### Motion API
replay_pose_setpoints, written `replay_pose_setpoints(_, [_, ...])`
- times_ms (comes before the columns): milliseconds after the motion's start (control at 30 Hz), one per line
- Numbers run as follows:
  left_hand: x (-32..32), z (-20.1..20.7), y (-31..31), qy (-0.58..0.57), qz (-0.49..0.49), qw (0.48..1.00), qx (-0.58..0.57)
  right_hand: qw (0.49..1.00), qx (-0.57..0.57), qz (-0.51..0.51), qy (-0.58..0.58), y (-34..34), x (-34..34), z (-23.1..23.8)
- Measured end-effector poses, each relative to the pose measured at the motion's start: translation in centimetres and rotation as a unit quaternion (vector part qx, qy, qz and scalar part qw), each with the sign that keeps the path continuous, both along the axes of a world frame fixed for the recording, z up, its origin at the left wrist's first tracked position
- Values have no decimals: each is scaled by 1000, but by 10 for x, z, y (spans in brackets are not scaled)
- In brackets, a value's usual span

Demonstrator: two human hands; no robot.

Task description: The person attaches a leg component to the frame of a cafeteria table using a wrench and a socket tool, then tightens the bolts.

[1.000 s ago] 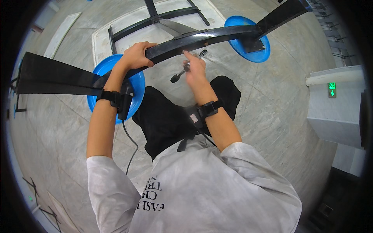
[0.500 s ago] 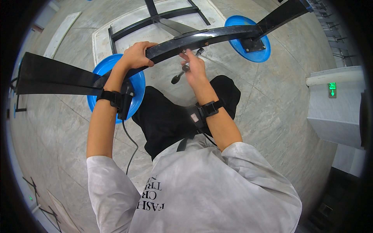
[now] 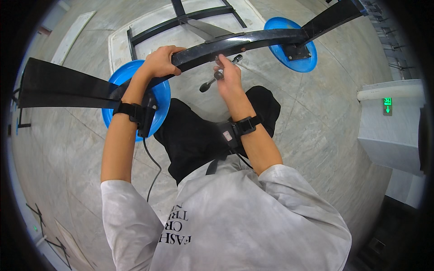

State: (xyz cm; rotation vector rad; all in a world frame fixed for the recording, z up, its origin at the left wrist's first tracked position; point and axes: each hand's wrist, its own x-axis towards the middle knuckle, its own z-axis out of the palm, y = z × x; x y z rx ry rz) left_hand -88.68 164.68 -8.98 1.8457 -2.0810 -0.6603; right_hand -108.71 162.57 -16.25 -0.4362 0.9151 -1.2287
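Location: workshop or assembly hall; exact type uncertain. Evidence: grey jointed floor [image 3: 316, 122], black metal beam [image 3: 226, 45] with blue discs [image 3: 162, 99], ratchet-type tool [image 3: 208, 85] near it, second dark frame [image 3: 182, 18] on a pale panel [image 3: 118, 50], small dark frameworks [image 3: 397, 65] along the right edge, green lit sign [image 3: 387, 106] at right.

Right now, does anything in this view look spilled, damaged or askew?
Nothing clearly stands out. The left hand grips the black beam and the right hand holds a wrench; the beam looks bowed, but that may be only fisheye distortion.
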Motion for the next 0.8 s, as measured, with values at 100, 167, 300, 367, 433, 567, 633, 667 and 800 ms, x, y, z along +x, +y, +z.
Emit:
replay_pose_setpoints(100, [2,-1,1,2,2,1000,-4,1000,15,9,-23,1,2,1])
replay_pose_setpoints(167, [0,0,0,6,-9,1000,-8,1000,19,15,-15,0,2,-2])
replay_pose_setpoints(300, [1,0,0,-1,-1,1000,-3,1000,18,0,7,2,1,-3])
replay_pose_setpoints(367, [2,-2,-1,1,-2,1000,-6,1000,18,14,-7,1,0,-3])
replay_pose_setpoints(433, [2,-2,-2,2,-7,1000,-10,999,-1,20,28,1,-1,-5])
replay_pose_setpoints(567, [1,0,-1,-6,-8,1000,-5,1000,3,8,14,1,-3,-2])
replay_pose_setpoints(633, [2,-1,0,-6,-8,1000,-9,998,44,39,-8,2,-3,0])
replay_pose_setpoints(667, [2,-1,0,-6,-8,1000,-12,998,43,39,-8,1,-3,-2])
replay_pose_setpoints(800, [1,-1,0,2,-4,1000,0,998,36,25,49,0,-4,0])
